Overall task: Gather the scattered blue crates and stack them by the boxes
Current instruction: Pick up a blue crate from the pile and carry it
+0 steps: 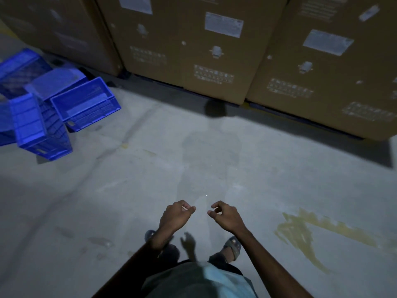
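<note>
- Left hand (175, 218) and right hand (227, 216): fingers loosely curled, holding nothing.
- Crates (86, 104): blue ribbed plastic, jumbled on smooth concrete floor (129, 201).
- Boxes (193, 50): brown cardboard, rectangular.

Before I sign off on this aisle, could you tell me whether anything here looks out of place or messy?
Yes. The blue crates at far left lie in a jumble, tipped at different angles against each other rather than stacked square beside the boxes. A yellowish smear stains the floor at right. Both hands, left and right, hold nothing.
</note>
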